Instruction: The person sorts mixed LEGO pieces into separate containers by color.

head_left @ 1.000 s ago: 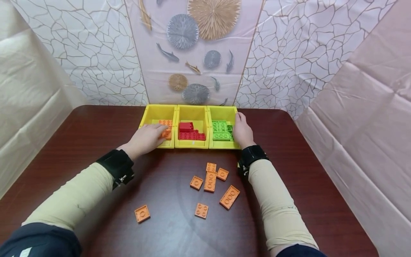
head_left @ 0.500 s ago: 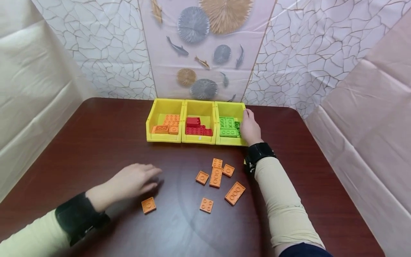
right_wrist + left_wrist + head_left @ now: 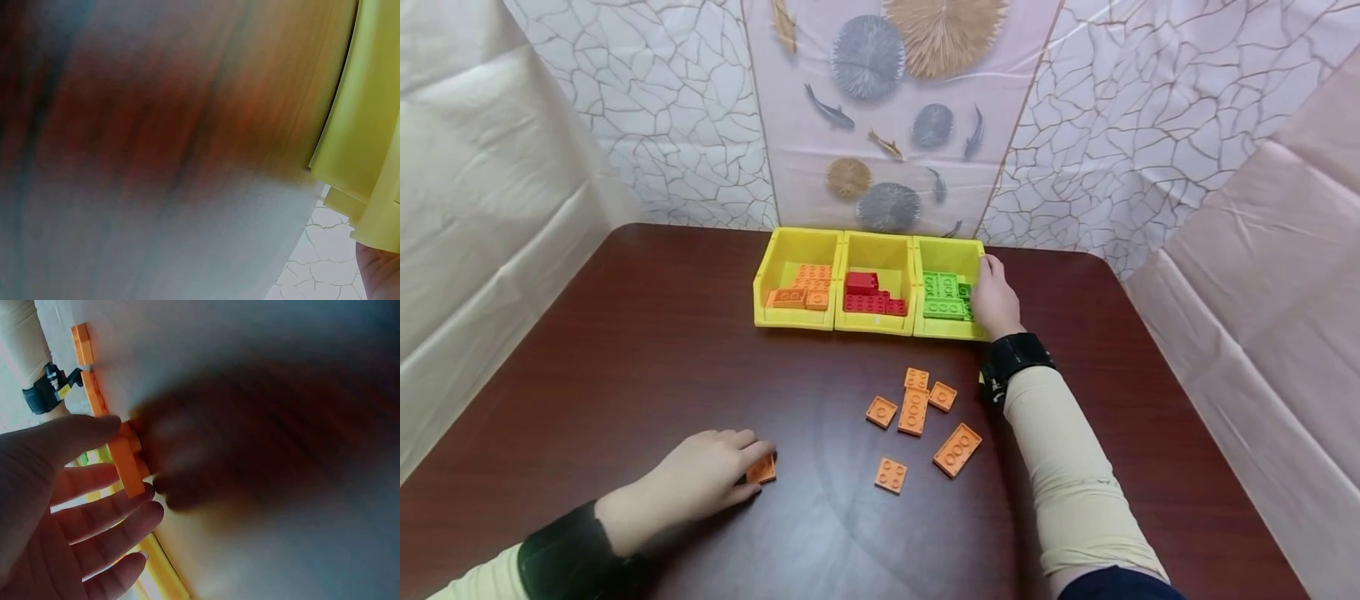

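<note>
On the near left of the table, my left hand (image 3: 700,471) pinches a small square orange toy brick (image 3: 762,471). The left wrist view has the thumb at one end of this brick (image 3: 128,467) and fingertips at the other, close over the tabletop. My right hand (image 3: 997,300) grips the right side wall of the right-hand yellow bin (image 3: 951,331), which holds green bricks (image 3: 943,308). Seen from the right wrist, that bin's yellow wall (image 3: 359,106) fills the right edge, with part of the hand behind it.
Orange bricks (image 3: 786,297) lie in the left yellow bin (image 3: 793,318), red bricks (image 3: 865,302) in the middle one (image 3: 874,322). Several loose orange bricks (image 3: 914,411) are scattered between the bins and the table's near side. A patterned cloth (image 3: 685,117) hangs behind the table.
My left hand has left the orange bricks' bin, come back toward the near left and taken hold of the lone square orange brick. The right hand stays on its bin; the head view shifted.
</note>
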A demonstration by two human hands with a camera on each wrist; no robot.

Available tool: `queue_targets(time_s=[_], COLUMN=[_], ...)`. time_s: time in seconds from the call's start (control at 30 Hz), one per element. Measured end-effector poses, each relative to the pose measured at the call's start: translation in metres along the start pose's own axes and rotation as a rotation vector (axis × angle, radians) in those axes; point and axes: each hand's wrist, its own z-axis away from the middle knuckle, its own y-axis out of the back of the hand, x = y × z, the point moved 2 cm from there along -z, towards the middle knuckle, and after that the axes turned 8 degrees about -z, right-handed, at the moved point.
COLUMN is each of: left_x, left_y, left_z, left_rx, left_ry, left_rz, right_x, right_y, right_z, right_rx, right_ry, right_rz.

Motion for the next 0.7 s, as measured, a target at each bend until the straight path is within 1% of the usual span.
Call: queue_targets(time_s=[0.1,0.2,0.23,0.3,0.43,0.47,0.5,0.57,0.7], left_x=[-0.003,-0.012,-0.017,-0.028,-0.055,-0.062,-0.07,-0.084,-0.112], left_y=[0.0,0.006,0.009,0.015,0.028,0.031,0.033,0.037,0.036], left_z=[-0.011,-0.027,-0.033,-0.047,-0.078,-0.087,-0.096,-0.114,-0.151], left_rx=[-0.02,-0.016,0.001,0.057,0.16,0.177,0.18,0.15,0.032], left_ry=[0.007,0.021,0.026,0.034,0.054,0.062,0.081,0.137,0.275], left_rz=[0.018,0.011,-0.004,-0.031,-0.049,-0.044,-0.037,-0.021,0.036], right_x=[0.004,0.007,0.008,0.008,0.007,0.007,0.007,0.005,0.004], right_y=[0.0,0.0,0.0,-0.001,-0.002,-0.002,-0.002,-0.001,-0.001], right_z=[-0.001,0.0,0.0,0.001,0.002,0.002,0.002,0.001,0.0], right_rx=[-0.001,0.008,0.008,0.008,0.01,0.011,0.013,0.014,0.021], right_ry=[0.002,-0.005,-0.008,-0.011,-0.002,-0.002,0.001,0.0,-0.002], right_rz=[-0.006,-0.013,-0.015,-0.014,-0.013,-0.014,-0.017,-0.016,-0.01])
